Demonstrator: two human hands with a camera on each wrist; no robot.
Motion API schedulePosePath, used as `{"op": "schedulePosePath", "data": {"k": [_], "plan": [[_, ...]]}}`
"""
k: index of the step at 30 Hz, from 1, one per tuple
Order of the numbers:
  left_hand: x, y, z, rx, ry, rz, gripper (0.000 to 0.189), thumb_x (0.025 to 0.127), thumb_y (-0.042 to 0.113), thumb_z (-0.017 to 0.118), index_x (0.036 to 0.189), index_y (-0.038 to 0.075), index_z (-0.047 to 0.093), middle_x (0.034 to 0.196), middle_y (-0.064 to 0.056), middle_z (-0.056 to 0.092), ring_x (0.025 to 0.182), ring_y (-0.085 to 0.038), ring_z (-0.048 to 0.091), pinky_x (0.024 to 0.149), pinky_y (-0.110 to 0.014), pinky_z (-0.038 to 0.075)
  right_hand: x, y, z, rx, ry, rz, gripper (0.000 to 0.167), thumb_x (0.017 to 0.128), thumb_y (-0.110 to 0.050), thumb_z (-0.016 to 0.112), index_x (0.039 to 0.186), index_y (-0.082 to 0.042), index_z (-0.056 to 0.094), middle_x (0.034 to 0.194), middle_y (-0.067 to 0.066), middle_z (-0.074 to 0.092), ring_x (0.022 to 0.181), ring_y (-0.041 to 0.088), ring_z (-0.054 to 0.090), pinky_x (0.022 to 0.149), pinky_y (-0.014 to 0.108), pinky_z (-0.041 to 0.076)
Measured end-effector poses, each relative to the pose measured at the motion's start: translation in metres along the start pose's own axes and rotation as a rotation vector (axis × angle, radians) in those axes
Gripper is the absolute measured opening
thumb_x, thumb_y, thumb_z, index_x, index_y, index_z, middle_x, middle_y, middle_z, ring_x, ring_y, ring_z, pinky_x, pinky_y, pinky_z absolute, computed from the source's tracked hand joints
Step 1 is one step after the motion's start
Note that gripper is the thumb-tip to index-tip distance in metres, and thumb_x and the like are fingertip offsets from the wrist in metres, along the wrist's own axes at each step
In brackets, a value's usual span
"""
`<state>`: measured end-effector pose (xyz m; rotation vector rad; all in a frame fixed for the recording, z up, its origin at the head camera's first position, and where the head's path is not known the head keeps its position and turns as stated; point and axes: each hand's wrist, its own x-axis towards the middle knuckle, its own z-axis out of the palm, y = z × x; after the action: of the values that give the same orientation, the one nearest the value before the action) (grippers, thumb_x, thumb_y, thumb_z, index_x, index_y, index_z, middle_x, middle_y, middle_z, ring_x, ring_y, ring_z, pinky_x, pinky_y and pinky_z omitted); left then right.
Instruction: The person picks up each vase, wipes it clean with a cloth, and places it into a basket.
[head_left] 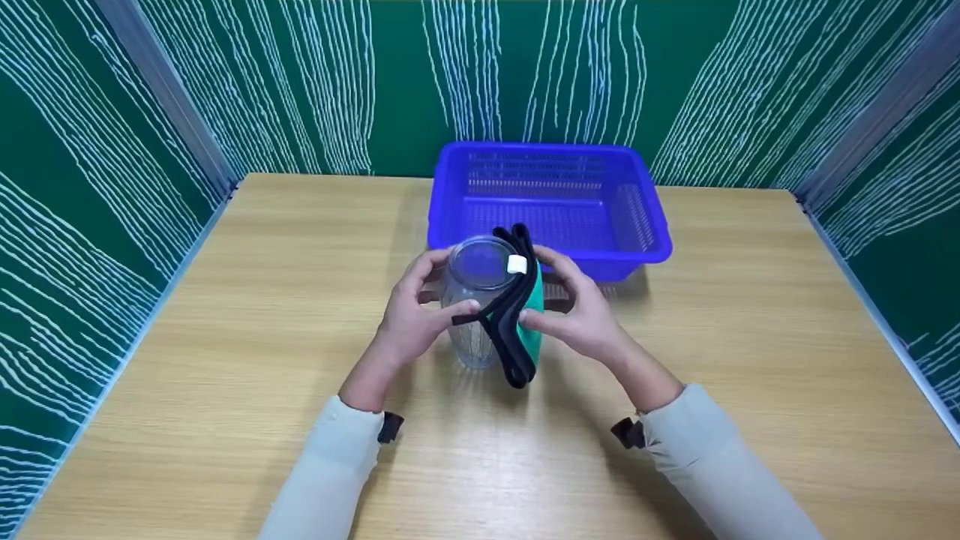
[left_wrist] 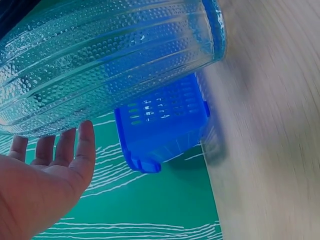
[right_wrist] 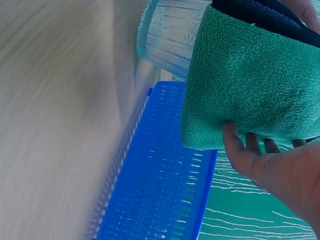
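Two hands show: one left hand [head_left: 409, 319] and one right hand [head_left: 589, 319]. Two thumbs [head_left: 540, 322] appear in the head view, one per hand. Four fingers [left_wrist: 86, 147] of the left hand show in its wrist view, and four of the right in its own. There are two sleeves [head_left: 330, 465] and two wrist straps [head_left: 391, 427]. There is one jar [head_left: 471, 337], one cloth [head_left: 533, 322], one white tag [head_left: 517, 264], one basket [head_left: 600, 268] and one table [head_left: 225, 337]. Three walls [head_left: 397, 90] and two corner posts [head_left: 161, 86] show. The white lines [head_left: 592, 67] are too many to count.
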<state>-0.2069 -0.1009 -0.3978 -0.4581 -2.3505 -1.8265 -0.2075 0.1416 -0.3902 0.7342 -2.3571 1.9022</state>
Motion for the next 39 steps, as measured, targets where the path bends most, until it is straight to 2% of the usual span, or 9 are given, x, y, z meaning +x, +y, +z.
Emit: {"op": "schedulePosePath", "data": {"k": [6,17,24,31,39], "plan": [[0.000,0.001,-0.001,0.007,-0.010,-0.012,0.061,0.077,0.032,0.080,0.131,0.028,0.053,0.130,0.006,0.055,0.117,-0.014,0.053,0.095,-0.040,0.048,0.003,0.000,-0.001,0.032,-0.026,0.031,0.079,0.079,-0.006,0.077,0.147,-0.015,0.039,0.142,0.008,0.049,0.117,0.032,0.059,0.093,0.046,0.053],[0.000,0.005,-0.007,-0.064,-0.022,-0.082,0.058,0.077,0.027,0.081,0.129,0.028,0.055,0.131,0.005,0.055,0.120,-0.017,0.051,0.099,-0.042,0.048,0.014,-0.008,-0.003,-0.041,-0.062,0.071,0.079,0.075,-0.015,0.081,0.144,-0.020,0.044,0.135,0.007,0.053,0.112,0.031,0.061,0.089,0.047,0.055],[0.000,0.007,-0.008,-0.096,-0.031,-0.079,0.055,0.077,0.023,0.081,0.128,0.024,0.057,0.128,0.003,0.057,0.118,-0.018,0.051,0.099,-0.043,0.049,0.019,-0.011,-0.004,-0.078,-0.066,0.042,0.076,0.073,-0.012,0.081,0.141,-0.019,0.048,0.132,0.006,0.057,0.108,0.027,0.062,0.089,0.045,0.054],[0.001,0.008,-0.007,-0.101,-0.039,-0.078,0.057,0.076,0.022,0.082,0.127,0.023,0.057,0.129,0.003,0.056,0.119,-0.019,0.050,0.100,-0.045,0.049,0.021,-0.014,-0.007,-0.068,-0.057,0.101,0.073,0.071,-0.009,0.082,0.137,-0.017,0.053,0.125,0.007,0.060,0.100,0.029,0.066,0.084,0.045,0.057],[0.002,0.007,-0.008,-0.065,-0.051,-0.066,0.056,0.075,0.028,0.083,0.125,0.025,0.057,0.127,0.005,0.057,0.117,-0.018,0.051,0.096,-0.045,0.049,0.020,-0.011,-0.008,-0.053,-0.061,0.116,0.071,0.070,-0.010,0.083,0.135,-0.017,0.054,0.125,0.006,0.059,0.103,0.028,0.064,0.083,0.041,0.057]]}}
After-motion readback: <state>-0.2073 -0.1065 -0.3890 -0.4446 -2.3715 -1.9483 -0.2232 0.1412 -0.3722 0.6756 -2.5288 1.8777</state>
